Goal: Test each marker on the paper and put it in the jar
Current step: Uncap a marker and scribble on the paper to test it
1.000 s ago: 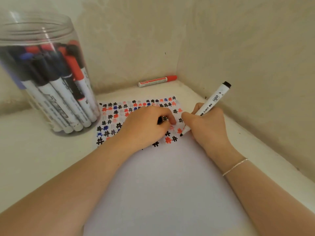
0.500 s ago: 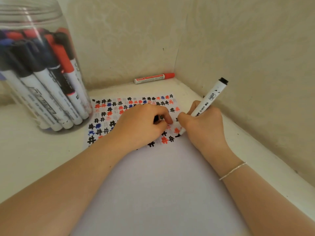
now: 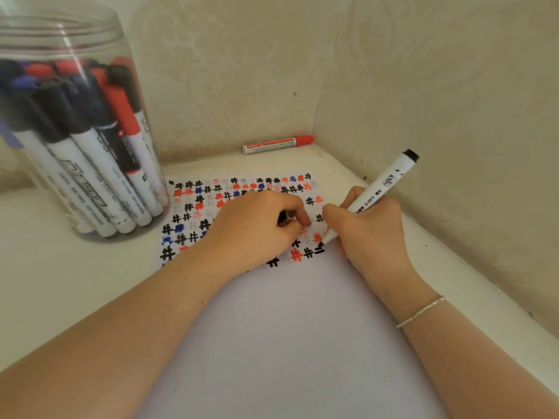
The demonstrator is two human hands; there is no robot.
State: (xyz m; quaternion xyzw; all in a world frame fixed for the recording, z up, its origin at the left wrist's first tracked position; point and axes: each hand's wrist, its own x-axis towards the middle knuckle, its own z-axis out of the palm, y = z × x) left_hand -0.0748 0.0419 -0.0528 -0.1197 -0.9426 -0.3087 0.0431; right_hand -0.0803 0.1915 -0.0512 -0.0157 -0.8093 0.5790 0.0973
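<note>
Our right hand [image 3: 367, 234] grips the marker [image 3: 373, 193], two fresh black strokes beneath its tip on the paper [image 3: 287, 328]; left hand [image 3: 257, 229] pinches its cap [image 3: 284, 216]; testing continues.

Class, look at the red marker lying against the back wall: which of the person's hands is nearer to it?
Right, by a small margin. The right hand writes below and right of the red marker; the left hand rests on the paper, below it.
</note>
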